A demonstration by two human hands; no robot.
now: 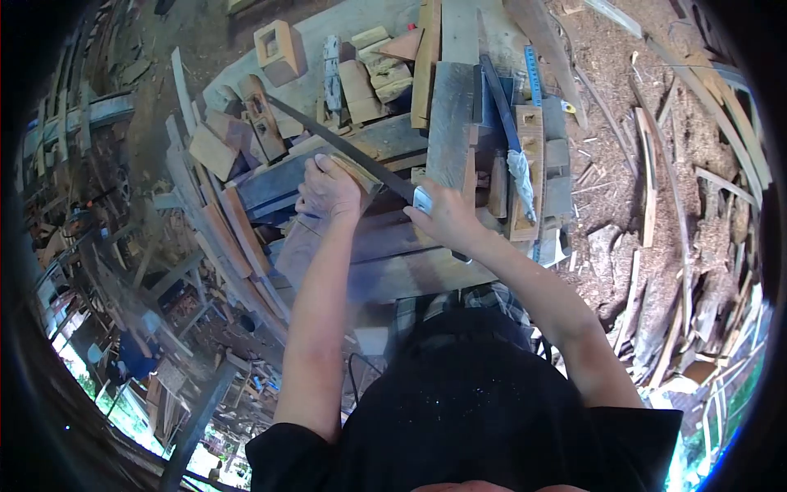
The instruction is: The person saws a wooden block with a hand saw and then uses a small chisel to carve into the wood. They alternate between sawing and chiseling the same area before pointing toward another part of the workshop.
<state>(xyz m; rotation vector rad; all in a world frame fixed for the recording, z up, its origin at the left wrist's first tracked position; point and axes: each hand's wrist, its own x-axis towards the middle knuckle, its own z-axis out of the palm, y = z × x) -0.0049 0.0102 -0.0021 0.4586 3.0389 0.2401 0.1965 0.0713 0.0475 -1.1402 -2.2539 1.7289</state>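
Observation:
My right hand (449, 217) is closed round the handle of a handsaw (344, 148). Its long dark blade points away to the upper left, and a pale collar shows by my thumb. A small wooden block (357, 174) sits in my left hand (329, 190), with the fingers wrapped round its left side. The blade crosses over the far end of the block; whether they touch I cannot tell. Both hands are above the plank workbench (393, 266), near its front.
Wooden blocks (361, 90) and a square wooden frame (277, 45) lie farther back. To the right are a wide board (451, 123), a dark blade with a wrapped handle (519, 176) and a blue tape measure (533, 74). Scrap strips and shavings (611, 164) cover the ground.

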